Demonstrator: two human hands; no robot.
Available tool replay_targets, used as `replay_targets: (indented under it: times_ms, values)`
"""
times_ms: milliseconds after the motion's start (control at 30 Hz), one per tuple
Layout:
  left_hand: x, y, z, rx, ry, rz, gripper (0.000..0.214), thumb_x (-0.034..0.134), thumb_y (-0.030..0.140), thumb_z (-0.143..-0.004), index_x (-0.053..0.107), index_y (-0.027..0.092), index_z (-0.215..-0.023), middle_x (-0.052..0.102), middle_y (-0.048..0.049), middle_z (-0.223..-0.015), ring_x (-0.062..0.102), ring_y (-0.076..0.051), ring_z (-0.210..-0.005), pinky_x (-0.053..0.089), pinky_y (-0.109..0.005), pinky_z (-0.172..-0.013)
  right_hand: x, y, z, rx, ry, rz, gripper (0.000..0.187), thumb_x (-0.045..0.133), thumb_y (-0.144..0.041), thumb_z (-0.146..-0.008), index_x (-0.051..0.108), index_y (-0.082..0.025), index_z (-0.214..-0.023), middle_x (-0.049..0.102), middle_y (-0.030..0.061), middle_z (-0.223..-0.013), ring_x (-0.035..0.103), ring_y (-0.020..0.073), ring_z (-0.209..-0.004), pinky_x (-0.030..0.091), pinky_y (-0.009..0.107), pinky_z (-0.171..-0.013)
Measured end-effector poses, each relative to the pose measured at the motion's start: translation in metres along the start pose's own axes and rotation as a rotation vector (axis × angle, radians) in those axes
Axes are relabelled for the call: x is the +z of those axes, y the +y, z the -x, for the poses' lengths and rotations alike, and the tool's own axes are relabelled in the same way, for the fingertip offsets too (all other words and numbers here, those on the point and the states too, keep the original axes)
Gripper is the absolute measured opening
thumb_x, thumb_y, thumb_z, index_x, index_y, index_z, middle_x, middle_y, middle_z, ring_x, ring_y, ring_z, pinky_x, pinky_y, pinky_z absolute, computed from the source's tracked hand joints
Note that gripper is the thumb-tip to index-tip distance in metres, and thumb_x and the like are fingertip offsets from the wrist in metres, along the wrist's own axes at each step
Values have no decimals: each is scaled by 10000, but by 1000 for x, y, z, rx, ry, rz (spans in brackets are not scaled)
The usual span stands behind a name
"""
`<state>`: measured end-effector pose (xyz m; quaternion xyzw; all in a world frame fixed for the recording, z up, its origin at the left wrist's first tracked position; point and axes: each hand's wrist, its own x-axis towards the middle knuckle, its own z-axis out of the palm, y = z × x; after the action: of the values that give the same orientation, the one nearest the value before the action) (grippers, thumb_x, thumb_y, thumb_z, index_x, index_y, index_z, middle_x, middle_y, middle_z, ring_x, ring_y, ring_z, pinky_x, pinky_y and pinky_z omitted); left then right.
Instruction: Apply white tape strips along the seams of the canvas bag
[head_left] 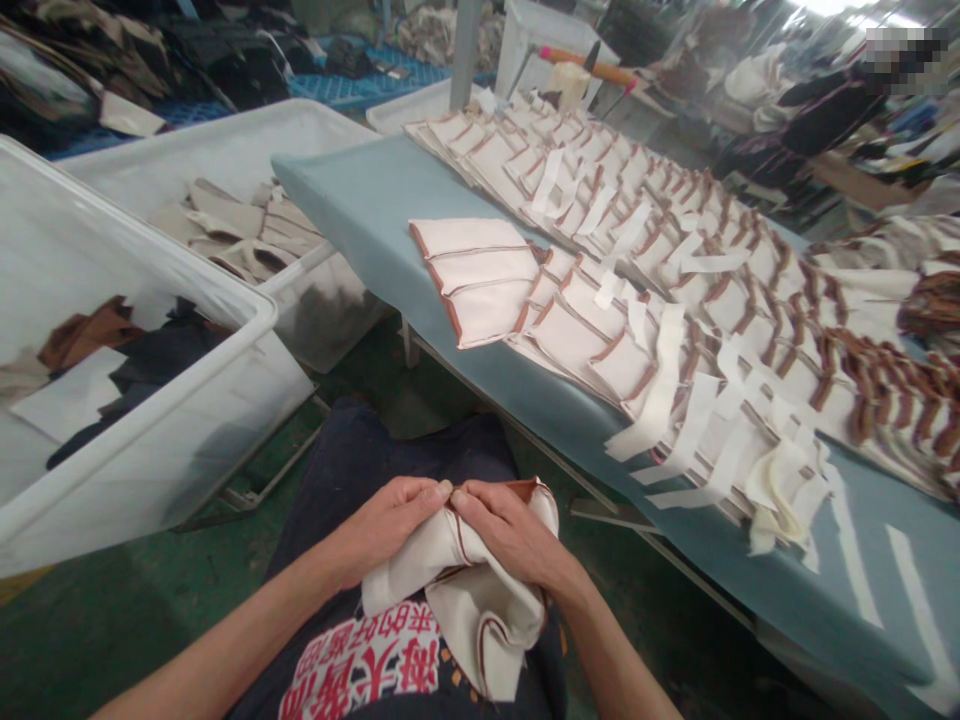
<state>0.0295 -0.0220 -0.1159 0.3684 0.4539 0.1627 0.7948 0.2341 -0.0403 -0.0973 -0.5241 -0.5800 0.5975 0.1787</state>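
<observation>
Over my lap I hold a cream fabric piece (480, 610) with reddish-brown trim. My left hand (409, 510) pinches its upper edge between thumb and fingers. Right beside it, my right hand (502, 520) grips the same edge, the two thumb tips almost touching. The cloth hangs down in folds below both hands, over a dark apron (360, 660) with red and white lettering. Ahead on the table lies a flat cream panel (480, 275) with brown edging, touching a row of similar overlapping pieces (592, 320).
The blue-grey covered table (360, 200) slants from upper left to lower right. Loose white strips (697, 430) lie across the stacked pieces. White bins (247, 400) with fabric scraps stand at the left. A metal post (465, 50) rises behind the table.
</observation>
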Motion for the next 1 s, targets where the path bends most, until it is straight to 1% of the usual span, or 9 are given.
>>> replay_targets:
  times_ms: [200, 433, 667, 1000]
  values:
    - [3, 1, 2, -9, -8, 20, 804, 836, 958, -686, 665, 183, -818, 626, 6, -722, 452, -151, -658, 349, -258, -567, 0, 0, 2, -5, 4, -3, 437, 459, -504, -1144, 444, -246, -791, 459, -43, -767, 464, 165, -763, 354, 325, -713]
    - [4, 3, 3, -12, -1, 33, 799, 854, 948, -672, 648, 185, -785, 602, 17, -687, 431, -140, -633, 327, -254, -547, -1, 3, 1, -5, 0, -9, 474, 457, -569, -1135, 442, -249, -786, 459, -39, -755, 456, 170, -764, 350, 324, -705]
    - [6, 5, 2, -11, -11, 38, 807, 854, 956, -659, 666, 180, -781, 611, 21, -671, 426, -134, -614, 316, -251, -538, 0, 3, 1, 5, 1, -10, 452, 457, -533, -1136, 448, -247, -787, 468, -37, -765, 464, 172, -769, 355, 329, -719]
    - [4, 2, 1, 4, -3, 54, 784, 863, 934, -680, 686, 177, -783, 650, 6, -689, 460, -144, -630, 342, -251, -546, 0, 5, 1, 5, 9, -3, 454, 477, -513, -1150, 443, -244, -785, 463, -41, -755, 468, 168, -777, 364, 316, -719]
